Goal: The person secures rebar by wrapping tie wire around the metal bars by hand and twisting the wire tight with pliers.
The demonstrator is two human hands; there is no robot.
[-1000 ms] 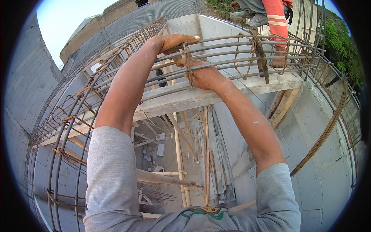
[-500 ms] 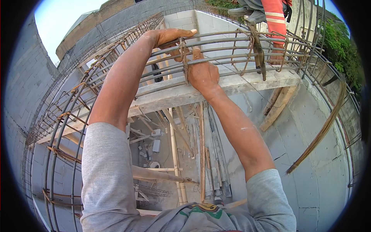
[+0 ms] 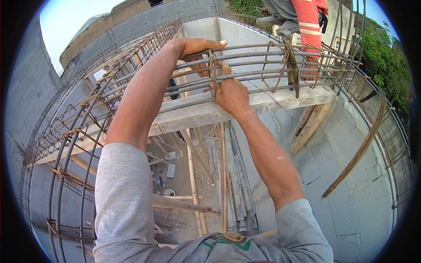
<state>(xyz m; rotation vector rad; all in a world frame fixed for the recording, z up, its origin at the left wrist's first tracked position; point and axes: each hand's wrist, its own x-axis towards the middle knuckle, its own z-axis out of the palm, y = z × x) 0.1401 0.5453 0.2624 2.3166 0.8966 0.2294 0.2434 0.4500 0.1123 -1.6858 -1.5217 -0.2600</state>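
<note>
Currently: one rust-brown steel stirrup [image 3: 212,70], upright around long dark-grey steel bars [image 3: 254,56], above a whitish, straight-edged beam [image 3: 280,100], between your hands. Left hand [image 3: 190,47]: one digit extended along the top bar, other fingers curled behind the bars; pinch, cannot tell. Right hand [image 3: 232,94]: mostly folded, the index finger, raised straight a moment ago, now bent beside the stirrup, bringing its tip closer to the steel; any wire pinched, cannot tell.

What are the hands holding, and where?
The rebar cage: the left hand wraps its upper bars beside a stirrup; the right hand is at that stirrup's lower part, its exact grip hidden.
</note>
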